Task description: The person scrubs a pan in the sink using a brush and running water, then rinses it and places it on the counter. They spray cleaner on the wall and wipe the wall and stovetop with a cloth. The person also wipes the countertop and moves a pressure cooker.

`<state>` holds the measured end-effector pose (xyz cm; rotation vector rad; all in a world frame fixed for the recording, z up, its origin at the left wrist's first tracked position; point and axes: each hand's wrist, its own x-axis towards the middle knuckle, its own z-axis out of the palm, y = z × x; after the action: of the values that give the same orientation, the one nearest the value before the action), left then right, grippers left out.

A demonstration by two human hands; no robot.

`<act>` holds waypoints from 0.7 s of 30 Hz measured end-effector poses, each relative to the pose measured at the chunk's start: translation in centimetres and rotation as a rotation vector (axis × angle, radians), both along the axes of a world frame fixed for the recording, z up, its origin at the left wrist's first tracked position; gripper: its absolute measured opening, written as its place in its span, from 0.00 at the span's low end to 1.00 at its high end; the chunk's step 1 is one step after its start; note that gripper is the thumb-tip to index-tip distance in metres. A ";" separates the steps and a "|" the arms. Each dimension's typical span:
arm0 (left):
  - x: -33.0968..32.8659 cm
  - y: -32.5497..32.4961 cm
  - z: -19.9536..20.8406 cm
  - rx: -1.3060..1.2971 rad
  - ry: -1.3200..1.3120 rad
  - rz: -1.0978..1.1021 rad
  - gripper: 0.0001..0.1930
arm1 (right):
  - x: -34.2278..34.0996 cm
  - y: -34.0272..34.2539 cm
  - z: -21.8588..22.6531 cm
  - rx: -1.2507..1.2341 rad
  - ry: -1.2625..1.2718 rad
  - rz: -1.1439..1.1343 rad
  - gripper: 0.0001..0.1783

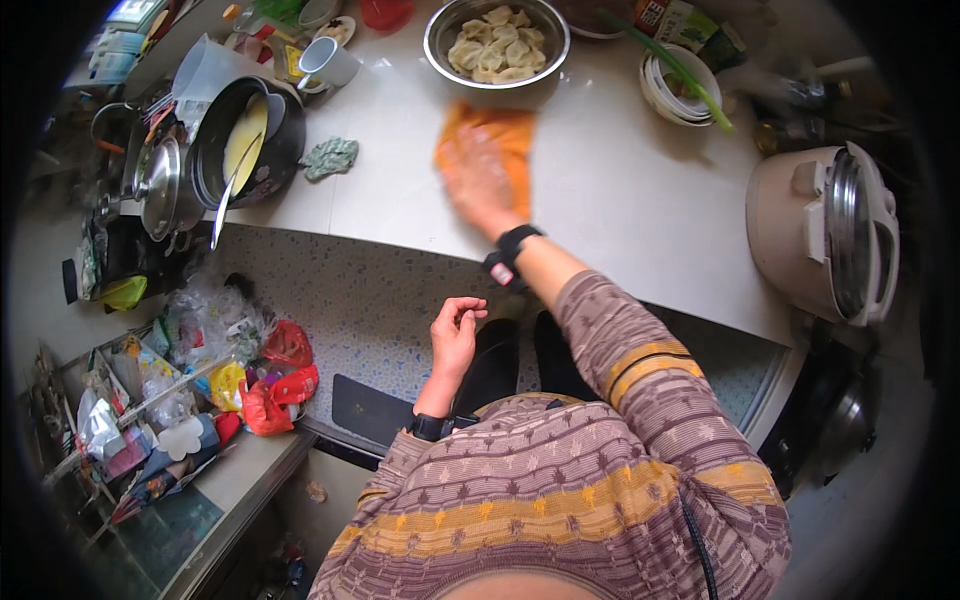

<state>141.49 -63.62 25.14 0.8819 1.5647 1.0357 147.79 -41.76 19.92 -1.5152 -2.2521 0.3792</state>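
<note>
Left hand (455,335) half-curled, right hand (478,178) flat on orange cloth (505,140)

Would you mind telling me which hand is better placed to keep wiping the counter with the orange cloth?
The right hand: it lies flat on the orange cloth on the white counter. The left hand hangs empty, off the counter.

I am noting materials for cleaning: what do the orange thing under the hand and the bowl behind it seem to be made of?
Orange cloth: soft fabric, matte, folding under the right hand. Bowl of dumplings: likely stainless steel, its rim shiny and grey.
</note>
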 end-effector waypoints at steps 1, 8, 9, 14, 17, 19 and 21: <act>-0.5 -0.4 -0.1 -0.030 0.026 0.033 0.07 | -2.9 -1.5 0.6 -0.100 -0.095 0.126 0.27; -3.1 -2.8 -1.2 -0.147 -0.018 0.094 0.07 | -3.1 -6.6 1.7 -0.054 -0.002 0.491 0.29; -3.1 -2.9 -1.3 -0.094 -0.019 0.058 0.07 | -0.7 -7.1 1.6 0.022 0.022 0.460 0.30; -2.1 -1.3 -1.4 -0.071 -0.026 -0.025 0.07 | 14.9 -10.8 1.9 0.020 -0.232 0.137 0.30; -0.5 0.7 -1.7 -0.049 -0.045 -0.109 0.07 | 25.2 -13.2 2.6 -0.080 -0.317 -0.143 0.29; 0.6 1.3 -1.8 -0.077 -0.099 -0.137 0.07 | 31.3 -15.6 3.0 -0.132 -0.445 -0.344 0.29; 1.2 1.5 -1.7 -0.062 -0.091 -0.201 0.07 | 36.1 -17.6 3.2 -0.186 -0.538 -0.545 0.29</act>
<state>142.74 -62.14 23.43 0.9160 1.3938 0.8679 183.90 -59.37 23.08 -2.4756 -2.0629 0.0100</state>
